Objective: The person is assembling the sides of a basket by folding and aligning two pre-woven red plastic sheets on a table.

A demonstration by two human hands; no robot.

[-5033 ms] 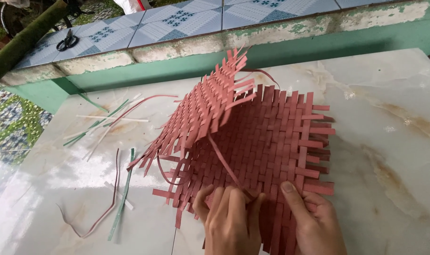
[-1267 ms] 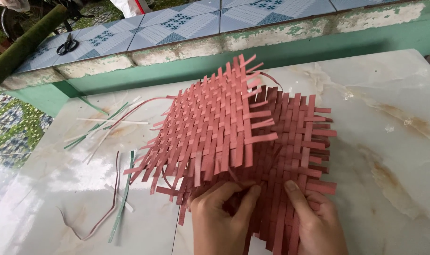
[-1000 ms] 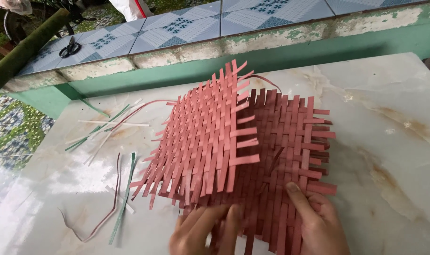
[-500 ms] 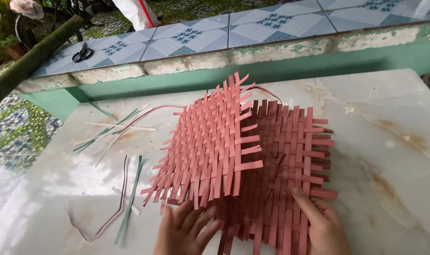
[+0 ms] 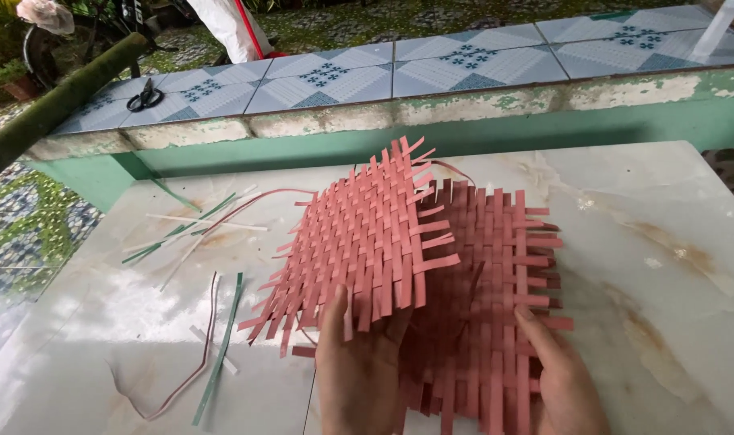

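A pink mat woven from flat strips lies on the marble table (image 5: 649, 242). One woven panel (image 5: 359, 238) is lifted and tilted up over the left; the other panel (image 5: 496, 298) lies flat. My left hand (image 5: 359, 370) is under the raised panel's near edge, thumb on top of its loose strip ends. My right hand (image 5: 564, 379) rests flat on the near right corner of the flat panel, fingers pressing it down.
Loose green, white and pink strips (image 5: 198, 234) lie scattered on the table's left side, and a long pink and green pair (image 5: 214, 346) lies nearer me. A tiled ledge (image 5: 431, 72) runs behind the table, with black scissors (image 5: 144, 98) on it.
The raised panel has been lifted higher and turned more to the left. My left hand slid from on top of the weave to under the panel's near edge. My right hand stayed put.
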